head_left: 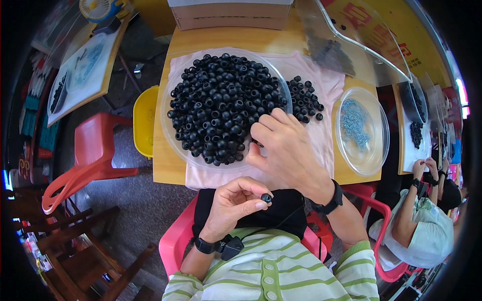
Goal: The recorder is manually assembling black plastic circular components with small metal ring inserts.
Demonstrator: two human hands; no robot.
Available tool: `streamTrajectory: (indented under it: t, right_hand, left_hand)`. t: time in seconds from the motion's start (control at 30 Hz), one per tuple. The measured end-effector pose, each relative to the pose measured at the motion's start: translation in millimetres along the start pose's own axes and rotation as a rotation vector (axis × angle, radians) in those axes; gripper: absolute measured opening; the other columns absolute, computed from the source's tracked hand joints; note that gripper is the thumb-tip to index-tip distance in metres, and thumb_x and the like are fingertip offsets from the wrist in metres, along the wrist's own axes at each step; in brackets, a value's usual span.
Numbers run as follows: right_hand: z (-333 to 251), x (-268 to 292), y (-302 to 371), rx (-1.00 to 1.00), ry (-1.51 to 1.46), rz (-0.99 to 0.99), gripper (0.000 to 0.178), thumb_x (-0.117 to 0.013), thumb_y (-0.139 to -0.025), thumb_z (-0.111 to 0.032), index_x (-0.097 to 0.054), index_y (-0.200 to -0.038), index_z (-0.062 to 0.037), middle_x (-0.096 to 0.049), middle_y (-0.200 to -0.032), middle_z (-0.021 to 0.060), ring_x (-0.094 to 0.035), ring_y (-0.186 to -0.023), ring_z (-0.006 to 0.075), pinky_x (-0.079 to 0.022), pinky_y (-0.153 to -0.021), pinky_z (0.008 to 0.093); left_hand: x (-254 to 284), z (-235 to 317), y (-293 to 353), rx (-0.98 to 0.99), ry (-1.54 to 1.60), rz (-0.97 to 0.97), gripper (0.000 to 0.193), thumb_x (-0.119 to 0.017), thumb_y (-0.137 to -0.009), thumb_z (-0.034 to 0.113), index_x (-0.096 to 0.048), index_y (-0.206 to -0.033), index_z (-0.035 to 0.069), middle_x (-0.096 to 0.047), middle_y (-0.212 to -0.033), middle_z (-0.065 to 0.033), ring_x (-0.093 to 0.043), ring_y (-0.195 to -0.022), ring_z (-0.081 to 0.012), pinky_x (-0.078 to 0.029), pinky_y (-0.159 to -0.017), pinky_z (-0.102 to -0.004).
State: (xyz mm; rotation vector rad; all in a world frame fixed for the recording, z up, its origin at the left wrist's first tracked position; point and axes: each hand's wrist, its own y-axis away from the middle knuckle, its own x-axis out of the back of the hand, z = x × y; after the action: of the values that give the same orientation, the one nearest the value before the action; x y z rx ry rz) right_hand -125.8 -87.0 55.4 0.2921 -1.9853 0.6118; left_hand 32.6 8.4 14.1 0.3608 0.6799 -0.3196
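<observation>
My left hand [232,207] is held over my lap, near the table's front edge. Between its thumb and forefinger is a small black bead-like piece [266,198], its round hole turned up and something bluish showing inside. My right hand [287,152] is over the near right rim of a wide clear basin [166,125], fingers curled and thumb close to the fingertips. Whatever they pinch is hidden. A large heap of black pieces [221,105] with holes fills the basin. More loose black pieces [304,98] lie on the pink cloth [329,80] at its right.
At the table's right stands a clear round tub [380,143] holding small light-blue pieces [354,120]. A cardboard box [231,17] and a clear plastic bin [371,40] sit at the back. A yellow tub [144,123] and red chair [94,140] are left. Another person [422,228] works at right.
</observation>
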Motion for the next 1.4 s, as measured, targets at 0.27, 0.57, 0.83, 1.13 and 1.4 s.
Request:
streamTrajectory:
  t: [0.27,0.57,0.83,1.13,1.4]
  right_hand:
    - [2,27,82,-0.157,0.167,0.033,0.018,-0.071,-0.068,-0.008,-0.057,-0.078,-0.0096,-0.052,-0.076,0.0030,-0.055,-0.077,0.0204,-0.047,-0.063,0.0328]
    - [9,31,111,-0.310,0.039,0.028,0.018,-0.072,-0.075,-0.010,-0.061,-0.089,-0.0094,-0.055,-0.079,0.0036,-0.057,-0.081,0.0208,-0.050,-0.066,0.0321]
    - [9,23,107,-0.161,-0.007,-0.012,0.018,-0.062,-0.075,-0.006,-0.060,-0.093,-0.0048,-0.054,-0.088,0.0078,-0.057,-0.084,0.0253,-0.051,-0.072,0.0347]
    - [10,27,105,-0.193,-0.087,-0.019,0.018,-0.067,-0.074,0.000,-0.061,-0.091,-0.0016,-0.057,-0.083,0.0095,-0.060,-0.081,0.0221,-0.052,-0.065,0.0295]
    - [-2,67,105,-0.588,-1.203,0.126,0.014,-0.071,-0.086,-0.001,-0.069,-0.100,0.0005,-0.063,-0.096,0.0044,-0.061,-0.079,0.0056,-0.047,-0.056,0.0166]
  left_hand:
    - [5,-5,-2,-0.057,0.051,-0.048,0.017,-0.067,-0.084,-0.007,-0.063,-0.099,-0.002,-0.067,-0.100,-0.0128,-0.066,-0.087,-0.0169,-0.055,-0.081,-0.0295]
    - [-2,-7,-3,-0.040,-0.011,0.007,0.018,-0.071,-0.082,-0.001,-0.061,-0.098,0.000,-0.067,-0.098,-0.0144,-0.067,-0.082,-0.0170,-0.057,-0.074,-0.0297]
    - [-11,-8,1,-0.042,0.035,-0.021,0.016,-0.067,-0.087,0.000,-0.060,-0.101,-0.001,-0.067,-0.101,-0.0169,-0.066,-0.081,-0.0174,-0.056,-0.073,-0.0296]
    - [-21,-13,-9,0.056,0.242,-0.037,0.016,-0.062,-0.093,0.004,-0.058,-0.107,-0.002,-0.066,-0.104,-0.0160,-0.067,-0.084,-0.0169,-0.056,-0.077,-0.0286]
    - [-42,-9,-17,0.115,0.249,-0.075,0.018,-0.066,-0.089,0.001,-0.058,-0.105,0.000,-0.066,-0.103,-0.0146,-0.067,-0.090,-0.0188,-0.056,-0.080,-0.0301]
